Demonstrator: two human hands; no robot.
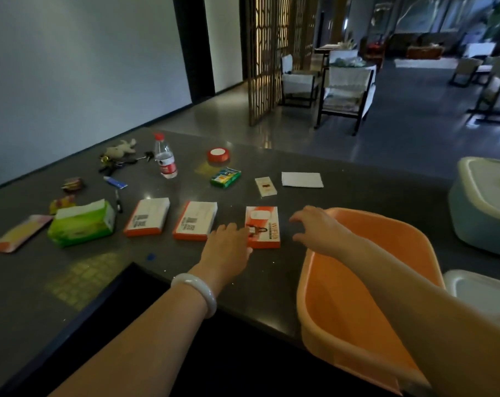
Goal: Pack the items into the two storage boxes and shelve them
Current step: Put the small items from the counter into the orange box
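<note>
Both hands (271, 233) spread, left seemingly touching box (264, 224)

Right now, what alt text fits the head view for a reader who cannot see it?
A person's left hand touches an orange-and-white box on a dark table, while the right hand hovers open over an empty orange storage box. Two similar boxes, a tissue pack and a water bottle lie farther left.

Basin (366, 282) right of three boxes (195, 220)
</note>
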